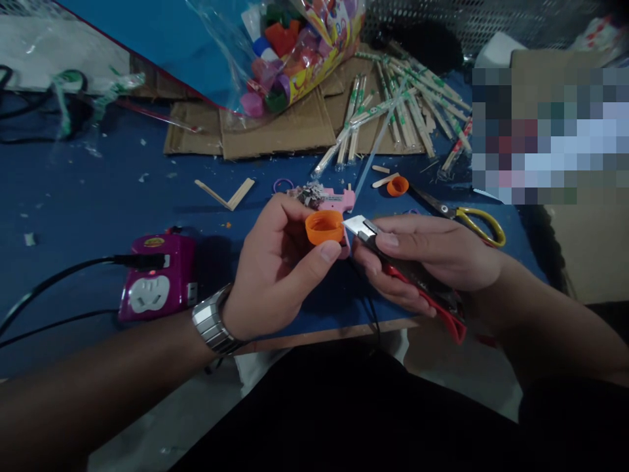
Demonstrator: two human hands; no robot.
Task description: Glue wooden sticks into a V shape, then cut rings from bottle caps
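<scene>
Between the thumb and fingers of my left hand [275,269] is an orange plastic bottle cap [324,228], its hollow side facing up. My right hand [427,255] grips a red and black utility knife [417,278]. The knife's short blade [360,226] points left, its tip at the cap's right edge; I cannot tell whether it cuts in. Behind the cap lies a pink glue gun [337,198], partly hidden by my left hand, with a translucent glue stick [378,141] running up from it. A second orange cap [398,186] rests on the table beyond my right hand.
Yellow-handled scissors [479,226] lie right of the second cap. Joined wooden sticks [228,195] lie at left, near a purple power adapter [157,278] with cables. Wrapped chopsticks [407,105], cardboard [275,131] and a bag of colourful caps [299,56] are at the back.
</scene>
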